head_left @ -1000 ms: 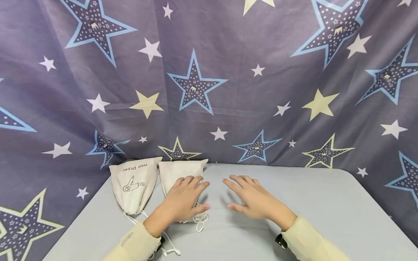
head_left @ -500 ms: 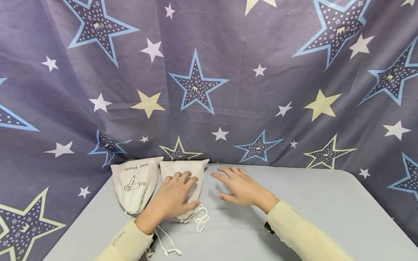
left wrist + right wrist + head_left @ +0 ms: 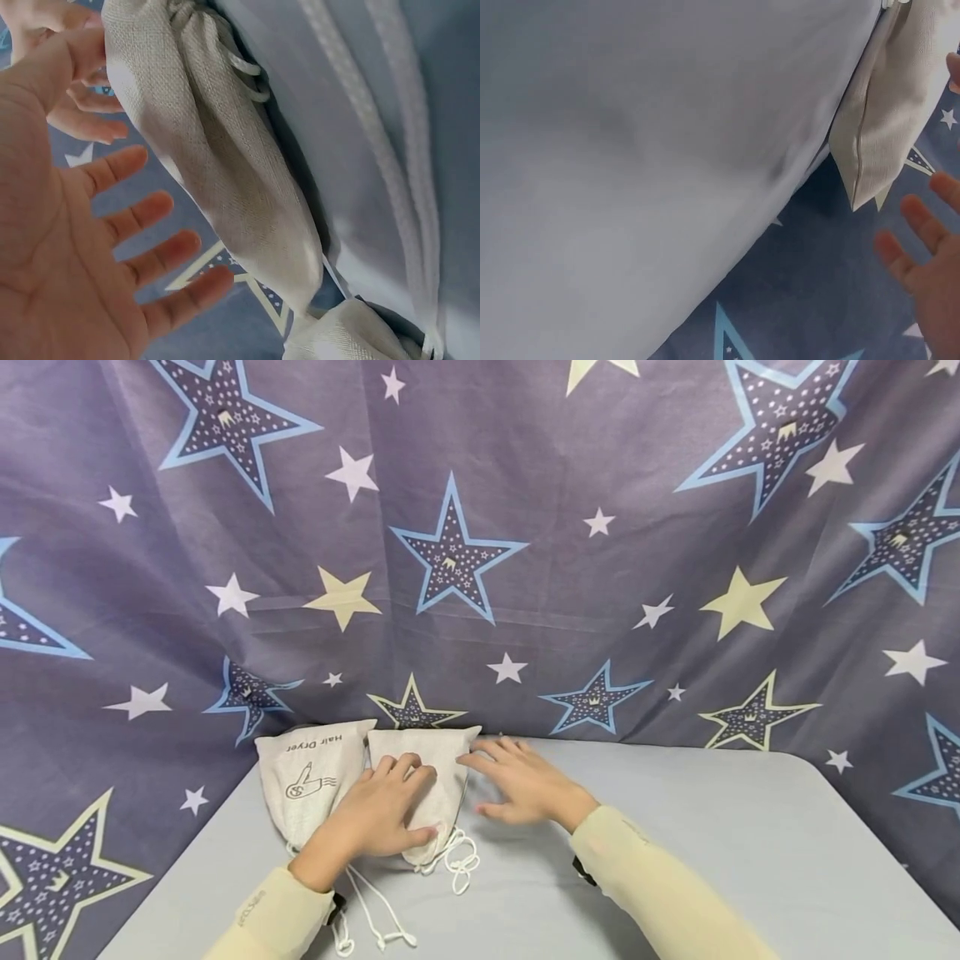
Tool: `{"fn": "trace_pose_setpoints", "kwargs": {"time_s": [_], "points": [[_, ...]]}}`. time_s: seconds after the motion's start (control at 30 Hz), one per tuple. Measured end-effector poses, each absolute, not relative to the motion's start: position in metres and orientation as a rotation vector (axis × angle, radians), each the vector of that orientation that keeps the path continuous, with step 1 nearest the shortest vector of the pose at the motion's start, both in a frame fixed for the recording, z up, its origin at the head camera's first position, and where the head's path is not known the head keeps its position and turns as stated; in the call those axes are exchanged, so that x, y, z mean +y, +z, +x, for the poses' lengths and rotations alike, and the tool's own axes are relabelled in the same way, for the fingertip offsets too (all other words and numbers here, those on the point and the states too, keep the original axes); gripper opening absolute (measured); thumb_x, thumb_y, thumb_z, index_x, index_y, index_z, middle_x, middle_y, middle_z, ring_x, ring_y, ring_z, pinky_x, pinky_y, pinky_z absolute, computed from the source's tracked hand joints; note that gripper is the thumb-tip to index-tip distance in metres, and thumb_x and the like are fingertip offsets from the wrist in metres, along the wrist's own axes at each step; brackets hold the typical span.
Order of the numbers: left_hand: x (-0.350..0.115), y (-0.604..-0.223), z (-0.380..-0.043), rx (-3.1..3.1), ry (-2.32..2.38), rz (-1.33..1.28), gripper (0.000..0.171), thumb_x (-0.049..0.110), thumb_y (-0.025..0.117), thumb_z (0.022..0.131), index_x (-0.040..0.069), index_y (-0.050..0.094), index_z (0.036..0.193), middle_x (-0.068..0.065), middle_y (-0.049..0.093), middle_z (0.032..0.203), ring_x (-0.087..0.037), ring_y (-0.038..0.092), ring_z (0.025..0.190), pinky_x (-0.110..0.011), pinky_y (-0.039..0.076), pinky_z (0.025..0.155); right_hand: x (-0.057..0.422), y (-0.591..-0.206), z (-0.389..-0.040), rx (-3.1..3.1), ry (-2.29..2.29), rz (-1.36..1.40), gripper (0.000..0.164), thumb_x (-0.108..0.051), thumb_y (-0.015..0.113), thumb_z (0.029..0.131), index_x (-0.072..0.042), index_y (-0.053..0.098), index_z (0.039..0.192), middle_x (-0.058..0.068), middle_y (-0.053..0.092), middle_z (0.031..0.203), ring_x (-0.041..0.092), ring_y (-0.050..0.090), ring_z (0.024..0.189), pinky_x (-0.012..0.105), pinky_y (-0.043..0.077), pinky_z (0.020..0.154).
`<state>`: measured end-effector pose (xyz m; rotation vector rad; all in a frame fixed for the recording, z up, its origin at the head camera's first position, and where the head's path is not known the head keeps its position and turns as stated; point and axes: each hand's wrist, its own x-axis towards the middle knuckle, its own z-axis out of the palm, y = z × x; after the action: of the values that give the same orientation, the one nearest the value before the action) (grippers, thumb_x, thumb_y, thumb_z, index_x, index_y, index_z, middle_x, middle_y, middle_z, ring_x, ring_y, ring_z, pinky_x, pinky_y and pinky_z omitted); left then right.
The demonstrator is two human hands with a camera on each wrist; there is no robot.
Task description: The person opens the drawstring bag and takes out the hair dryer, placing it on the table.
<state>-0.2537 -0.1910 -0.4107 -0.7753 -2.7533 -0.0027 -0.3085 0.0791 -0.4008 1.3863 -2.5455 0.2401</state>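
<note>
Two off-white cloth drawstring bags lie side by side at the back left of the table. The left drawstring bag [image 3: 296,810] carries the print "Hair Dryer" with a dryer drawing, upside down in the head view. My left hand [image 3: 381,814] is spread over the right drawstring bag [image 3: 450,768], covering part of it. In the left wrist view that bag [image 3: 210,165] hangs past the thumb, and the fingers are extended. My right hand [image 3: 521,781] is at the right side of the same bag, its fingertips right at the edge and its fingers loosely extended.
White cords [image 3: 462,860] lie looped at the right bag's mouth. Longer cords [image 3: 382,910] trail from the left bag toward the front. The grey-covered table [image 3: 712,843] reaches back to a purple star-patterned curtain [image 3: 555,585].
My left hand has moved left over the right bag. The right hand has moved left from the table's middle to that bag's right edge. The bags have stayed put.
</note>
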Motion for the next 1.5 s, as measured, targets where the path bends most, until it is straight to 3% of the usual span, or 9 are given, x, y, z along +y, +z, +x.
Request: {"fn": "trace_pose_setpoints", "kwargs": {"time_s": [0.23, 0.53, 0.87, 1.17, 1.5], "points": [[-0.196, -0.411, -0.256, -2.769, -0.08, -0.901, 0.074, 0.057, 0.077, 0.076, 0.02, 0.054, 0.136, -0.005, 0.049, 0.133, -0.028, 0.05, 0.114, -0.047, 0.051, 0.085, 0.066, -0.403, -0.32, -2.508, 0.244, 1.384, 0.071, -0.043, 0.077, 0.085, -0.021, 0.053, 0.148, 0.008, 0.05, 0.148, 0.025, 0.048, 0.124, 0.047, 0.043, 0.099], [-0.202, -0.409, -0.255, -2.781, -0.133, -0.934, 0.072, 0.052, 0.08, 0.074, 0.017, 0.055, 0.131, -0.003, 0.05, 0.127, -0.024, 0.05, 0.106, -0.047, 0.05, 0.088, 0.048, -0.408, -0.327, -2.553, 0.196, 1.393, 0.072, -0.045, 0.078, 0.085, -0.028, 0.049, 0.149, 0.003, 0.049, 0.148, 0.024, 0.041, 0.135, 0.057, 0.039, 0.108], [-0.206, -0.406, -0.253, -2.824, -0.196, -0.974, 0.07, 0.047, 0.083, 0.071, 0.02, 0.055, 0.129, 0.001, 0.048, 0.127, -0.02, 0.047, 0.104, -0.044, 0.047, 0.089, 0.033, -0.409, -0.328, -2.511, 0.165, 1.478, 0.061, -0.041, 0.078, 0.083, -0.028, 0.058, 0.138, -0.002, 0.054, 0.138, 0.02, 0.046, 0.125, 0.04, 0.044, 0.105], [-0.211, -0.406, -0.252, -2.806, -0.22, -1.061, 0.078, 0.048, 0.087, 0.06, 0.023, 0.054, 0.125, 0.005, 0.048, 0.125, -0.015, 0.045, 0.098, -0.039, 0.045, 0.085, 0.02, -0.411, -0.327, -2.508, 0.103, 1.481, 0.062, -0.037, 0.082, 0.076, -0.027, 0.059, 0.132, -0.003, 0.056, 0.132, 0.019, 0.049, 0.118, 0.037, 0.042, 0.104], [-0.213, -0.407, -0.251, -2.806, -0.248, -1.098, 0.077, 0.044, 0.089, 0.058, 0.024, 0.054, 0.124, 0.007, 0.048, 0.126, -0.014, 0.045, 0.099, -0.038, 0.046, 0.087, 0.015, -0.413, -0.328, -2.538, 0.108, 1.479, 0.063, -0.034, 0.086, 0.072, -0.031, 0.055, 0.128, -0.006, 0.053, 0.125, 0.017, 0.046, 0.115, 0.037, 0.044, 0.094]]}}
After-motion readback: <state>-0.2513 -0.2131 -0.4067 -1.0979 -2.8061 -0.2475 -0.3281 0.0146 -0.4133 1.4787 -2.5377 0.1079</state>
